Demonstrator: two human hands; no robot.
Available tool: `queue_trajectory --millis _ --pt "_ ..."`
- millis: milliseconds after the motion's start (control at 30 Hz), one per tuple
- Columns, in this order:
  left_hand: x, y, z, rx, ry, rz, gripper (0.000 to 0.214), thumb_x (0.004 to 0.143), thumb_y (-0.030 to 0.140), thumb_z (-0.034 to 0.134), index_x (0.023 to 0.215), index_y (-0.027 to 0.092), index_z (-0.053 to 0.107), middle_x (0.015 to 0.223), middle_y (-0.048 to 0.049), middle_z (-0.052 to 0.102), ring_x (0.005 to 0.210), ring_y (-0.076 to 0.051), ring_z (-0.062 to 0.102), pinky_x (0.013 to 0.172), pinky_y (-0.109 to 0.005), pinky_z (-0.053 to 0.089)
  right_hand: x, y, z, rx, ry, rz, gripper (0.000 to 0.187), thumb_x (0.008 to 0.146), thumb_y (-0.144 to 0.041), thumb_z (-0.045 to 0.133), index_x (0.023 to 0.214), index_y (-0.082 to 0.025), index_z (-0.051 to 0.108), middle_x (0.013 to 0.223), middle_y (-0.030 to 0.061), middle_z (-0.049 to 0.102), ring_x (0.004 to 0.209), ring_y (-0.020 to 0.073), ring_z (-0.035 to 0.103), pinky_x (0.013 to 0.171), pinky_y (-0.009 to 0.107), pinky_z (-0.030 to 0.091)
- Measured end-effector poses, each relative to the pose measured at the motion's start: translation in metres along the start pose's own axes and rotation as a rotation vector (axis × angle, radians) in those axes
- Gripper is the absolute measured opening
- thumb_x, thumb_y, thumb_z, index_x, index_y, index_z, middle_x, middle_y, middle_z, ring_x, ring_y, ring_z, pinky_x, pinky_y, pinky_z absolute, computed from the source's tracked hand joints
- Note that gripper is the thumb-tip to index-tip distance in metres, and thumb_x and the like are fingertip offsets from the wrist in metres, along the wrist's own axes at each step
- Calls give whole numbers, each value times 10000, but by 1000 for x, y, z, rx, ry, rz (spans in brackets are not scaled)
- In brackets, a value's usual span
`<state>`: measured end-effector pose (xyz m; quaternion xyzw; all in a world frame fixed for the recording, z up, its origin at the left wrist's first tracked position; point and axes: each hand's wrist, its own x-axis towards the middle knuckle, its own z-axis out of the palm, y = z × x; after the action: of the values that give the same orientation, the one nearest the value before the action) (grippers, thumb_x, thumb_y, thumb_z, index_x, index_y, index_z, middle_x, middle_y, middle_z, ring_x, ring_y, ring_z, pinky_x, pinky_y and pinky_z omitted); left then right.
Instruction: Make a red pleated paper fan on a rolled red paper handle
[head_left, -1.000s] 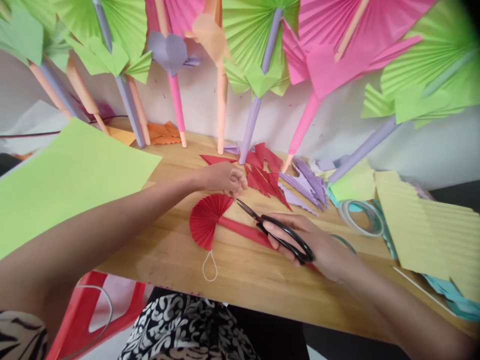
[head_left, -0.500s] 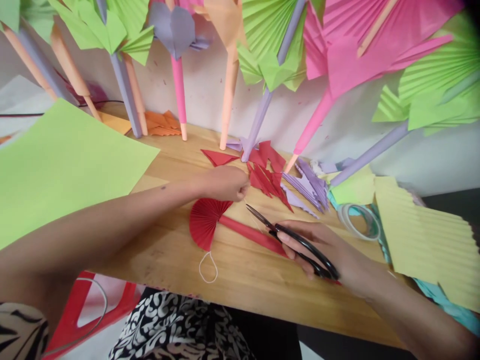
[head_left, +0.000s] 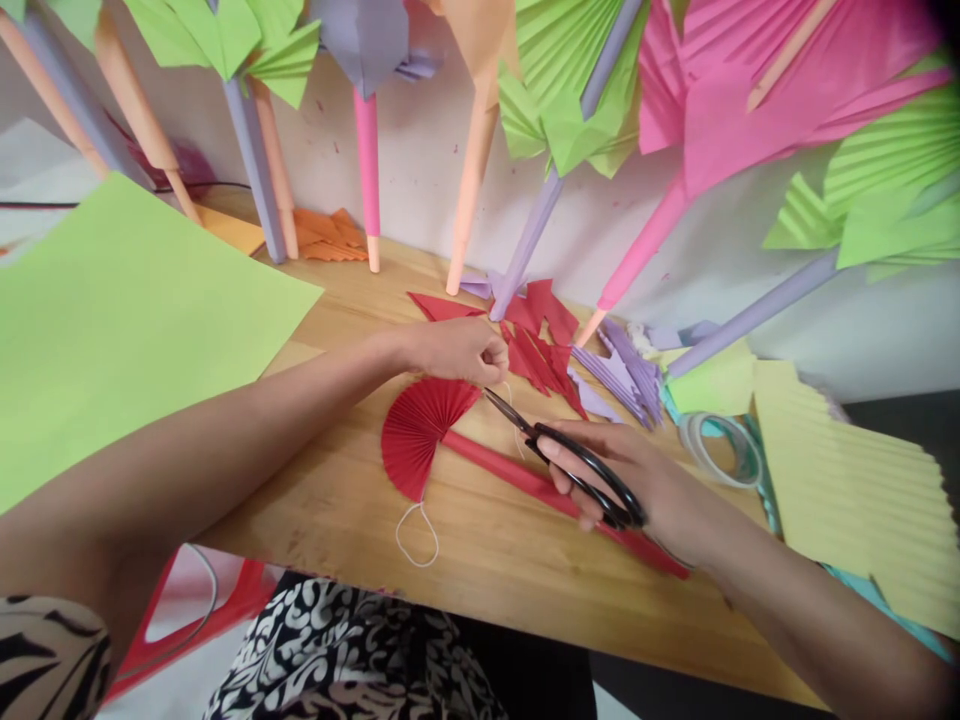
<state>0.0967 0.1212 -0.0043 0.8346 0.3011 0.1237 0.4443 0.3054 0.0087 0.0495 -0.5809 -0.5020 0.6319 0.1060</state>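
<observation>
A red pleated paper fan (head_left: 416, 440) lies on the table, with a red paper stick (head_left: 510, 465) running from its centre toward the lower right. From the fan's lower edge hangs a loop of white string (head_left: 417, 535). My left hand (head_left: 469, 352) is closed in a pinch just above the fan's upper right edge, on a thin white string that trails down past the stick. My right hand (head_left: 622, 475) grips black-handled scissors (head_left: 574, 455). Their blades look nearly closed, and the tips lie at the fan's corner just below my left fingers.
Red paper scraps (head_left: 540, 350) and purple pleated scraps (head_left: 622, 375) lie behind my hands. A tape roll (head_left: 721, 450) and pleated yellow paper (head_left: 847, 480) are at the right. A green sheet (head_left: 142, 330) covers the left. Paper flowers on stems (head_left: 367, 170) lean against the wall.
The scissors have moved left and up, so their tips reach the fan's corner by my left fingers. More of the red stick's lower end shows. The view has shifted slightly.
</observation>
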Motion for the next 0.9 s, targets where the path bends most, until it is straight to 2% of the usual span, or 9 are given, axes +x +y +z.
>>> queue_trajectory --millis 200,433,567,733,900 --pt "-1 2 1 12 23 6 89 708 178 535 680 140 610 657 15 586 615 -99 519 604 -230 374 4 -3 5 -20 1 -6 428 724 -559 689 886 -163 676 615 -31 533 437 70 438 420 217 460" --pt "0 2 3 -13 33 -7 80 712 182 544 682 143 607 622 34 553 604 -89 508 585 -212 367 8 -5 13 -24 11 -4 455 710 -613 694 713 -168 605 562 -48 507 420 56 421 398 196 432" --pt "-1 2 3 -33 35 -9 83 712 194 547 674 146 603 624 35 558 599 -88 502 595 -215 381 11 -3 17 3 36 8 445 705 -605 706 708 -179 577 524 -60 491 381 51 402 371 197 413" --pt "-2 3 3 -25 37 -15 98 711 220 566 690 145 625 664 20 602 638 -100 538 611 -215 398 14 1 19 16 44 -20 456 741 -618 668 801 -171 601 576 -43 537 370 56 442 361 204 400" --pt "-2 3 3 -24 43 -12 105 707 211 550 689 145 630 663 18 611 636 -107 540 615 -228 393 13 2 19 11 38 -37 459 763 -627 644 764 -174 566 603 -39 544 376 56 456 372 209 414"
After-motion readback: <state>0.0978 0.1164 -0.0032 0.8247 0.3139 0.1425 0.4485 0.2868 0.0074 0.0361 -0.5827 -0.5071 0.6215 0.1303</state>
